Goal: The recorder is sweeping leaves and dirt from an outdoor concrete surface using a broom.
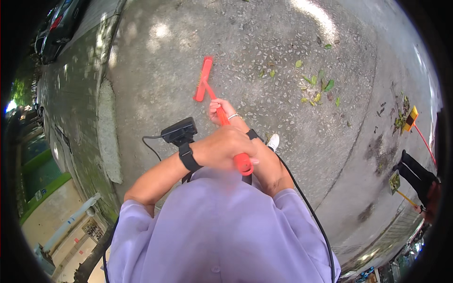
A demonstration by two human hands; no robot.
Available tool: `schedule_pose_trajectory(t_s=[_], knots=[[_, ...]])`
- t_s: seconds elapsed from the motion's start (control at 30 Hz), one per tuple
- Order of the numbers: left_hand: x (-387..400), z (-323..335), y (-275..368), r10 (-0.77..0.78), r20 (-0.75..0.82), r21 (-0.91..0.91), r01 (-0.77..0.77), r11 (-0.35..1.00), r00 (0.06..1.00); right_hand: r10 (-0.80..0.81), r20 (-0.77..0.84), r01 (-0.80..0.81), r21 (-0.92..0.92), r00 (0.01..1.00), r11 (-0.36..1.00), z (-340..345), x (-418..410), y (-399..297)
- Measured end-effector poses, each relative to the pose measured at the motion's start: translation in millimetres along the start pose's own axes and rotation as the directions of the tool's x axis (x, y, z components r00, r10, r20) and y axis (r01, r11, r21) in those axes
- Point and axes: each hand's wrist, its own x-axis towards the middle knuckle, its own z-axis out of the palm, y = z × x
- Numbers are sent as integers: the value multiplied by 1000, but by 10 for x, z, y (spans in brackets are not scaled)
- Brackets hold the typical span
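Note:
My left hand [226,145] is closed around the red handle near its top end, close to my chest. The red broom [244,163] runs forward from there, its handle foreshortened. Lower on the same handle grips my right hand [216,110], with a bracelet on its wrist. The broom's red head [203,78], with short yellowish bristles along its left side, is at or just above the concrete ground [159,81]; contact is hard to tell. Beside my left wrist, a black boxy device [178,131] with a cable juts out. Both wrists wear black straps.
Green and yellow leaves [318,88] lie scattered ahead on the right. Farther right, a person [421,177] stands by a leaf pile [401,113], a yellow-orange broom [411,118] and a dustpan [394,182] holding leaves. A raised curb strip [109,131] and parked car [58,32] are left.

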Motion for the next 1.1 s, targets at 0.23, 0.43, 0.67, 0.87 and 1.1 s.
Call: schedule_pose_trajectory(t_s=[0.23,0.43,0.67,0.87,1.1], knots=[[118,-327,-36,318,-221,-161,-356,921,922,-357,-191,327,-172,914,929,558,-656,-254],[-15,-331,-131,395,-341,-204,-477,855,853,-693,-202,553,-469,692,689,783,-1069,-298],[-150,-711,107,466,-354,-171,-546,820,811,-611,-134,538,-354,780,765,1171,-836,-52],[-143,-1029,133,295,-191,3,-300,954,936,-209,-123,181,-203,970,962,1208,180,-72],[295,-1316,-911,8,-182,120,14,993,983,107,-128,-111,-22,986,994,954,1398,-714]])
